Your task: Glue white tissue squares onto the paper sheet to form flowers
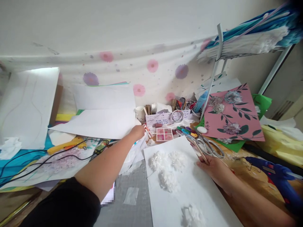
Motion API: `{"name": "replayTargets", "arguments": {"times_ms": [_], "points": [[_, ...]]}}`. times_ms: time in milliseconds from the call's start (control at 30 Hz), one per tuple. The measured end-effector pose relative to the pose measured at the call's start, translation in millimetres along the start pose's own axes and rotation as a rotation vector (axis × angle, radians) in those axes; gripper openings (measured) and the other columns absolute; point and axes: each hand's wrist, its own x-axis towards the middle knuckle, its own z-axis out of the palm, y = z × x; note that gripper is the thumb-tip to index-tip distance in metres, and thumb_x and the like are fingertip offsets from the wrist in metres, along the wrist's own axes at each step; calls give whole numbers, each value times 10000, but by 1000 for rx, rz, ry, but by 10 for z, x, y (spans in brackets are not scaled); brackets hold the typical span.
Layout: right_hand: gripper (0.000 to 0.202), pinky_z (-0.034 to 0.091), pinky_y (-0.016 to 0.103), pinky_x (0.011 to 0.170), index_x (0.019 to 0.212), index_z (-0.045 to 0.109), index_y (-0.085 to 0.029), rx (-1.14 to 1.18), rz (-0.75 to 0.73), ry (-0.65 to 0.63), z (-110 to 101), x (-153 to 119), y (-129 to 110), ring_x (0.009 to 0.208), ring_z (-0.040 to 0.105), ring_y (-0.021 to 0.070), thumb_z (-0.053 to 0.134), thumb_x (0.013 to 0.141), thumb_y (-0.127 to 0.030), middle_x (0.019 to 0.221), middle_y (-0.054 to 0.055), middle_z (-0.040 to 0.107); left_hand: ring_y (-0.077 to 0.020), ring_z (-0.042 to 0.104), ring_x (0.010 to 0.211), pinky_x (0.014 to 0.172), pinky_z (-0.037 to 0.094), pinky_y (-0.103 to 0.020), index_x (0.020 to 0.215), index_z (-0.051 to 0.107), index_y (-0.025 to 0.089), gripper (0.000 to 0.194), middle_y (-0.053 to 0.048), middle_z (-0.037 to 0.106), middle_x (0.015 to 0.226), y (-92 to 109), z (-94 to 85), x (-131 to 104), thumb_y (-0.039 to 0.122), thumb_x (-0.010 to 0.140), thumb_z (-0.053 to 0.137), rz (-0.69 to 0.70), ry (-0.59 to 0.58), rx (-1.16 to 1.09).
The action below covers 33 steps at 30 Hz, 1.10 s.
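My left hand point(138, 132) reaches to the back of the table, its fingers closed beside orange-and-white pen-like sticks point(148, 131). Whatever it grips is hidden. My right hand point(212, 168) is closed around a thin brush point(201, 152), at the right edge of a white sheet point(172, 201). On that sheet sit several fluffy white paper flowers point(168, 181); three are clustered toward the far end and one lies nearer me. A palette with pink pans point(164, 135) lies just beyond the sheet. Scissors point(209, 146) rest by my right hand.
At the right lies a blue glue gun point(272, 170); a yellow glue gun point(67, 146) with black cords lies left. A pink flower picture point(233, 115) leans against a white rack point(213, 72). Paper cups point(140, 113) stand at the back. White boards point(28, 107) stand left.
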Motion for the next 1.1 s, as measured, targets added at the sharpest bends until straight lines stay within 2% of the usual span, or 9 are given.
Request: {"name": "replayTargets", "arguments": {"times_ms": [167, 333, 433, 500, 600, 700, 800, 1000, 1100], "points": [[233, 325, 263, 412, 665, 488, -236, 62, 31, -36, -24, -19, -30, 439, 487, 152, 548, 765, -437, 514, -27, 528, -210, 599, 975, 821, 520, -401, 1144, 565, 161, 280, -80, 584, 1156, -138, -267, -284, 315, 910, 544, 31, 51, -44], [218, 435, 259, 469, 750, 557, -199, 25, 54, -53, -50, -27, -134, 518, 550, 139, 571, 841, -397, 622, -12, 598, -192, 615, 885, 778, 519, -373, 1026, 604, 130, 228, -50, 627, 1016, -239, -398, -1039, 314, 902, 553, 86, 98, -113], [222, 498, 261, 565, 922, 609, -158, -65, 79, -33, -49, 4, -200, 625, 586, 116, 532, 913, -366, 804, 4, 629, -174, 601, 864, 795, 477, -303, 847, 641, 177, 77, -7, 650, 902, -151, -275, -1635, 190, 852, 565, 148, 125, -138], [223, 528, 302, 658, 1005, 613, -161, -127, 73, -13, -59, 18, -238, 742, 616, 139, 522, 927, -350, 936, 28, 640, -156, 601, 809, 752, 467, -261, 781, 645, 198, 127, 2, 646, 841, -67, -122, -2005, 166, 842, 539, 208, 105, -152], [231, 526, 365, 772, 1079, 604, -179, -208, 25, 14, -105, -6, -271, 888, 621, 179, 524, 928, -334, 1076, 56, 627, -168, 610, 857, 769, 475, -268, 910, 659, 210, 170, -20, 651, 917, -3, 123, -2410, 170, 854, 503, 264, 84, -187], [253, 513, 396, 814, 1124, 587, -183, -280, -23, 23, -178, -93, -262, 945, 612, 195, 529, 926, -329, 1129, 68, 609, -201, 578, 1052, 909, 459, -313, 1205, 559, 254, 390, -36, 612, 1153, -38, 267, -2607, 192, 820, 560, 280, 90, -236], [264, 507, 407, 823, 1125, 584, -174, -330, -47, 18, -258, -236, -230, 935, 616, 189, 528, 926, -339, 1116, 67, 616, -226, 493, 1195, 1017, 397, -373, 1335, 430, 253, 536, -59, 517, 1303, -111, 278, -2684, 192, 816, 548, 239, 145, -278], [246, 476, 364, 760, 972, 703, -204, -338, -124, 28, -394, -615, -179, 895, 644, 277, 512, 866, -317, 925, 86, 721, -232, 536, 1138, 986, 440, -403, 1241, 524, 255, 518, -44, 550, 1250, -200, 244, -2826, 142, 738, 574, 228, 166, -348], [300, 475, 317, 580, 950, 713, -210, -283, -137, -3, -404, -760, -157, 658, 650, 225, 469, 840, -344, 880, 81, 731, -217, 548, 1111, 938, 477, -379, 1136, 588, 239, 493, -42, 582, 1187, -217, 325, -2885, 43, 694, 493, 235, 180, -397]]}}
